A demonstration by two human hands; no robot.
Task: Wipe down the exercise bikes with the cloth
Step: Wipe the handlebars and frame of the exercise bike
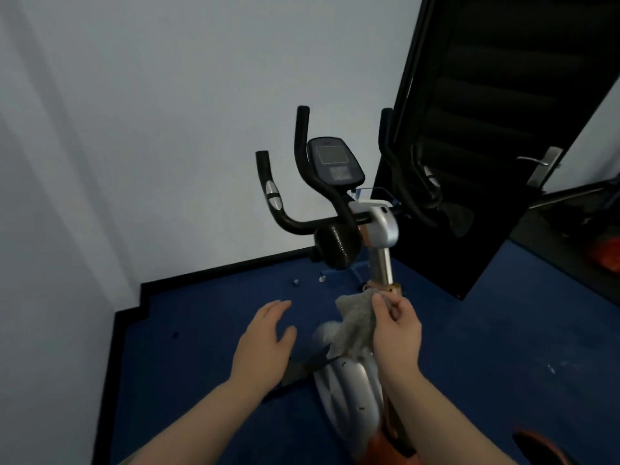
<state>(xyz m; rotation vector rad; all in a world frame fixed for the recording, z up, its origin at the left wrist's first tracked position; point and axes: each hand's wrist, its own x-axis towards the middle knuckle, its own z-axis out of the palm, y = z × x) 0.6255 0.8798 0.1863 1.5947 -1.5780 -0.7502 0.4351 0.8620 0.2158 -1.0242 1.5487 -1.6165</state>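
An exercise bike (pixel 385 226) stands in front of me, with black handlebars, a dark console (pixel 335 161) and a silver and orange body reaching down toward me. My right hand (pixel 397 327) grips a grey cloth (pixel 355 322) pressed against the lower end of the bike's upright post. My left hand (pixel 265 340) hovers open to the left of the bike's silver body, holding nothing, fingers apart.
A black door (pixel 486 129) with a metal handle (pixel 540 166) stands open just right of the handlebars. White walls close off the left and back. Blue carpet (pixel 201 330) covers the floor, with small loose bits near the skirting. Dark equipment lies past the door at the right.
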